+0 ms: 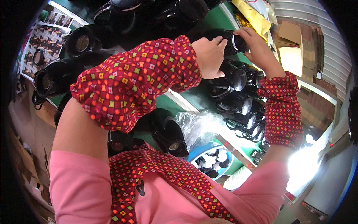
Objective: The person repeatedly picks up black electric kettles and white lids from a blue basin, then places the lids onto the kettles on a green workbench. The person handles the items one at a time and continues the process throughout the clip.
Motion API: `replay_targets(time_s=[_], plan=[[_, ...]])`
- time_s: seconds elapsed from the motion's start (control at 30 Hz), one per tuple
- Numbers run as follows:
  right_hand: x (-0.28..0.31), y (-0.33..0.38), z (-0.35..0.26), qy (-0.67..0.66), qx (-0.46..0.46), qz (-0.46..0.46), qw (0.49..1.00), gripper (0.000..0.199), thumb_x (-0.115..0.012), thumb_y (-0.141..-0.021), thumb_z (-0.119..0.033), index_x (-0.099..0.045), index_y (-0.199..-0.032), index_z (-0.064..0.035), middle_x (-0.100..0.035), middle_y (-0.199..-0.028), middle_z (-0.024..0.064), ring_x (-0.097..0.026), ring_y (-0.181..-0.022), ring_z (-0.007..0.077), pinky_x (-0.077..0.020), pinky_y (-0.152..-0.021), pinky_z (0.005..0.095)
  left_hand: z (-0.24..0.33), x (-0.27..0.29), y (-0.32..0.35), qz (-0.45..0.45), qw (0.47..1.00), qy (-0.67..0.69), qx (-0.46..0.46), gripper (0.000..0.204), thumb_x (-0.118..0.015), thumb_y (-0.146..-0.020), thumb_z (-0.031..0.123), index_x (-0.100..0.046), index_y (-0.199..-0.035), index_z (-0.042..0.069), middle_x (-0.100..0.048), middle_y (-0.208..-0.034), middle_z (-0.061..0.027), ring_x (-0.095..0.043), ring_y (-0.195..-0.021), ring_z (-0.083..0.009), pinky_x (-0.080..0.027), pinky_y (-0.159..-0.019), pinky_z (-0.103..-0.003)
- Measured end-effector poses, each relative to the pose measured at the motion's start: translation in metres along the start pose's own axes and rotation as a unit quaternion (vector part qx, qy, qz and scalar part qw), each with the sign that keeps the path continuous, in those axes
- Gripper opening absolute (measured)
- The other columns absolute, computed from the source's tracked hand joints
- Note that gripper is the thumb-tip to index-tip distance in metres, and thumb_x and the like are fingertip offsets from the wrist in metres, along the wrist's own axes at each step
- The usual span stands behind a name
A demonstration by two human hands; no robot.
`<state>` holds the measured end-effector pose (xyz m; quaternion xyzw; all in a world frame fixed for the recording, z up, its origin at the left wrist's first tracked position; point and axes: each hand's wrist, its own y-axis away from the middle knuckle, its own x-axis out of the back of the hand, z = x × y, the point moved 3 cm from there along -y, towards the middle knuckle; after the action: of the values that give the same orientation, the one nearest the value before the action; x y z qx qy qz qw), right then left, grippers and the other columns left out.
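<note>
Head view. Left hand (209,56): fingers curled together and wrapped over the near side of a black lamp housing (232,42), knuckles toward the camera; the grip is closed on it, fingertips hidden behind the hand. Right hand (257,46): fingers bent and close together, tips pressed to the far rim of the same housing, thumb on its round glassy front. The housing sits between both hands, above the green work surface (194,98), over a row of like pieces.

Surroundings: a row of black lamp units with round reflective lenses (242,106) lies just below the hands, packed side by side. More glossy black round housings (56,76) stand at the left, partly hidden by the left forearm in its red patterned sleeve cover (138,78). Crumpled clear plastic film (199,125) lies near the middle. A blue tub (214,158) holds small black and white caps. Yellow bags (253,16) and brown cardboard (294,33) lie at upper right. A sheet of printed pictures (43,41) is at upper left.

Materials: shiny moulded plastic, clear lenses, soft cloth sleeves.
</note>
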<state>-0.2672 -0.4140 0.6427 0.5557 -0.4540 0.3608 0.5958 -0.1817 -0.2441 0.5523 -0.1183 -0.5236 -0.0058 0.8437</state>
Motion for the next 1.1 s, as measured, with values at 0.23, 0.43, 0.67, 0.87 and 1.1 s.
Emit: replay_targets(time_s=[0.23,0.43,0.67,0.87,1.1], plan=[[0.012,0.011,0.004,0.055,0.056,-0.021,0.997,0.057,-0.075,-0.088,-0.008,-0.056,-0.142,-0.0115,-0.056,-0.146,0.0155,-0.059,-0.127,0.0384,-0.0518,-0.105,0.0446,0.005,0.013,0.000,0.006,1.000,-0.002,-0.008,0.068,-0.068,-0.092,0.056,-0.074,-0.112,-0.009,-0.051,-0.152,-0.0244,-0.049,-0.141,-0.0340,-0.052,-0.101,-0.046],[0.018,0.001,0.011,0.024,-0.177,0.002,0.984,0.088,-0.080,-0.084,-0.053,-0.050,-0.150,-0.0030,-0.067,-0.126,0.0262,-0.067,-0.117,0.0415,-0.0528,-0.100,0.0473,0.006,0.020,0.005,0.001,1.000,0.001,0.000,0.064,-0.071,-0.090,0.055,-0.077,-0.106,-0.006,-0.051,-0.153,-0.0247,-0.053,-0.135,-0.0445,-0.053,-0.100,-0.048],[0.021,-0.012,0.011,-0.028,-0.363,-0.150,0.919,0.089,-0.061,-0.088,-0.078,-0.069,-0.108,0.0083,-0.073,-0.086,0.0230,-0.076,-0.074,0.0334,-0.0590,-0.076,0.0439,0.007,0.019,0.003,-0.015,1.000,0.010,0.005,0.062,-0.071,-0.090,0.055,-0.078,-0.102,-0.006,-0.048,-0.155,-0.0254,-0.058,-0.129,-0.0474,-0.057,-0.093,-0.046],[0.029,-0.012,0.007,-0.093,-0.426,-0.127,0.891,0.096,-0.050,-0.087,-0.088,-0.071,-0.079,0.0062,-0.069,-0.064,0.0145,-0.074,-0.060,0.0253,-0.0582,-0.058,0.0345,0.009,0.027,0.005,-0.035,0.999,0.021,0.001,0.060,-0.071,-0.091,0.054,-0.079,-0.100,-0.005,-0.047,-0.156,-0.0259,-0.061,-0.124,-0.0494,-0.058,-0.091,-0.046],[0.013,-0.007,0.011,-0.027,-0.256,-0.084,0.963,0.069,-0.085,-0.084,-0.038,-0.056,-0.137,-0.0052,-0.072,-0.107,0.0198,-0.074,-0.100,0.0306,-0.0611,-0.087,0.0385,0.009,0.027,0.006,-0.037,0.999,0.033,-0.002,0.057,-0.071,-0.091,0.052,-0.080,-0.098,-0.004,-0.046,-0.157,-0.0259,-0.062,-0.123,-0.0492,-0.058,-0.090,-0.047]])
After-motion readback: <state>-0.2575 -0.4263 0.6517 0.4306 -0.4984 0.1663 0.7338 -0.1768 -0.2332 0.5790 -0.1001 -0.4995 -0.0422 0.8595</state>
